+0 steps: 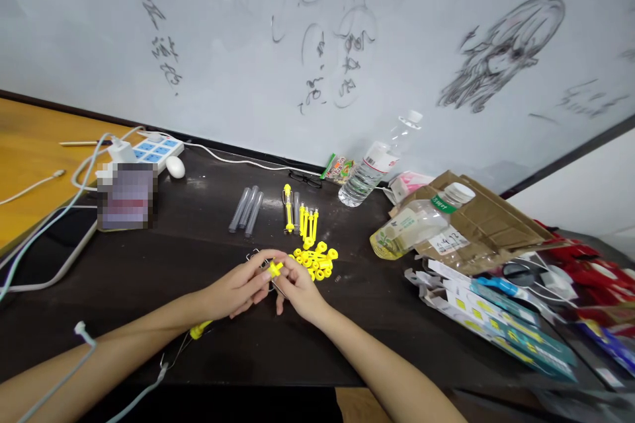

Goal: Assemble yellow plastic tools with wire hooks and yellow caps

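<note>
My left hand and my right hand meet over the dark table, fingers closed around a small yellow plastic part. A thin metal wire seems to run beside it, mostly hidden by the fingers. Just behind my right hand lies a pile of yellow plastic pieces, with several yellow rods further back. A yellow assembled piece with a wire lies left of those rods. Clear plastic tubes sit further left. Another yellow piece with wire lies partly under my left forearm.
Two bottles, a water bottle and a labelled drink bottle, stand or lean by a cardboard box. An opened printed carton is at right. A power strip, a phone and white cables occupy the left.
</note>
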Available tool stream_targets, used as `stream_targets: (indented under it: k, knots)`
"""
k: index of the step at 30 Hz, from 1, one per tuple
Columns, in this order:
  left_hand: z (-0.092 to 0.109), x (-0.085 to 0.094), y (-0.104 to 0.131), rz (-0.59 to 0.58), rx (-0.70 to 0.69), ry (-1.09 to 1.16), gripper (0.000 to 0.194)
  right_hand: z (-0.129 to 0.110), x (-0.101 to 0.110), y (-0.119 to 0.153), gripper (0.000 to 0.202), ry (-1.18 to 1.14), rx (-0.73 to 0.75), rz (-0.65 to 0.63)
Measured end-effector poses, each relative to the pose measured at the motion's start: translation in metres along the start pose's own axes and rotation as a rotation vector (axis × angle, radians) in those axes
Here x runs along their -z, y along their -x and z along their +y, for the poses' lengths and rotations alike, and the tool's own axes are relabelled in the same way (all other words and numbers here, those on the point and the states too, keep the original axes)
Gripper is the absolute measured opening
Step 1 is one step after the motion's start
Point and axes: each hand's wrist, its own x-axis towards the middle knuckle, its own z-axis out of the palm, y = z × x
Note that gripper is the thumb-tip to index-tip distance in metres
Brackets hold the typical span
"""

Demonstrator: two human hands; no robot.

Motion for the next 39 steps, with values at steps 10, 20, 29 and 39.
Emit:
stream_targets:
  k: [10, 20, 29, 39]
  knots:
    - [0.02, -0.001, 0.007, -0.003, -0.148, -0.322, 0.052, 0.0, -0.003, 0.004, 0.015, -0.013, 0.029, 0.003]
    - [0.015, 0.0, 0.006, -0.048, -0.128, -0.218, 0.052, -0.009, -0.003, 0.007, 0.019, -0.066, 0.008, -0.056]
    - [0.006, -0.005, 0.003, -0.005, -0.031, -0.053, 0.047, -0.012, -0.01, 0.006, 0.027, -0.245, -0.08, 0.024]
    - [0.019, -0.006, 0.005, -0.094, 0.047, 0.099, 0.036, -0.013, 0.011, 0.004, 0.028, -0.068, -0.114, -0.212]
